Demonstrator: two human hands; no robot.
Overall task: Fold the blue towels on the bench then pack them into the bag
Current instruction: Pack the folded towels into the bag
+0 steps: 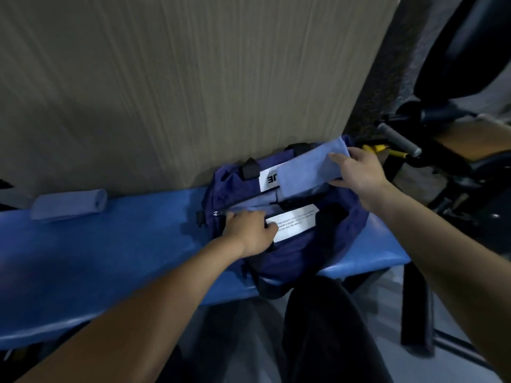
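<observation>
A dark blue bag (309, 252) lies open on the blue bench (116, 244), against the wall. My right hand (359, 172) grips a folded light blue towel (307, 170) at its right end, holding it over the bag's opening. Light blue cloth (249, 203) shows inside the opening beneath it. My left hand (249, 230) holds the near edge of the bag's opening, fingers curled on the fabric beside a white label (296, 222). Another folded blue towel (69, 204) lies on the bench at the far left, apart from both hands.
A beige wall (179, 78) rises right behind the bench. To the right stands black gym equipment with a grey handle (398, 139) and a yellow part (376, 149). My dark-trousered legs (326, 327) are close to the bench's front edge.
</observation>
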